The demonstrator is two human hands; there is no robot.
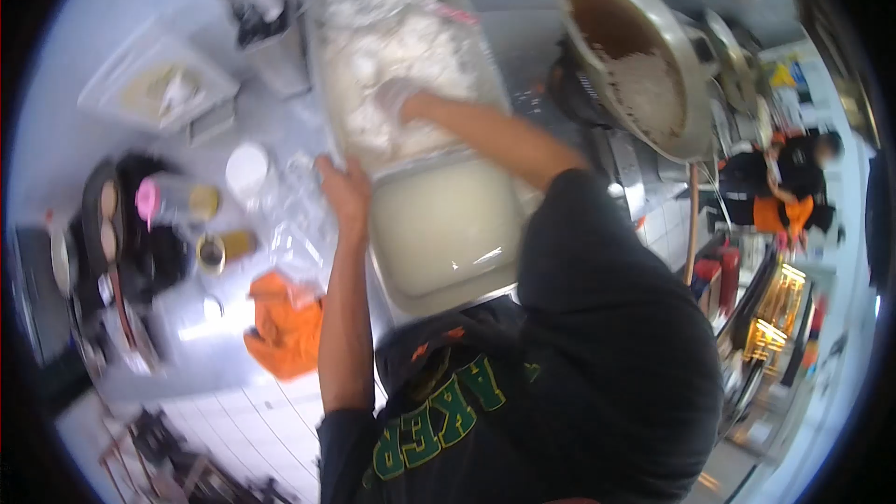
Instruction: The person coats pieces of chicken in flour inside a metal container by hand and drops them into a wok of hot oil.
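Observation:
A long metal tray (315, 65) holds white flour-like powder (411, 47) with lumps in it. My right hand (403, 101), in what looks like a thin clear glove, reaches into the powder; its fingers are blurred and partly covered. Bare, my left hand (345, 185) is at the tray's near left corner, thumb and fingers apart, next to crumpled clear plastic (297, 210). Nearer my body, a second metal tray (378, 271) contains a cloudy pale liquid.
Right of the trays stands a large pan (695, 84) of brown oil with a foamy patch. An orange cloth (280, 325), a white tub (248, 170), a pink-lidded container (149, 201) and a jar (224, 250) lie left. Another person (803, 168) stands far right.

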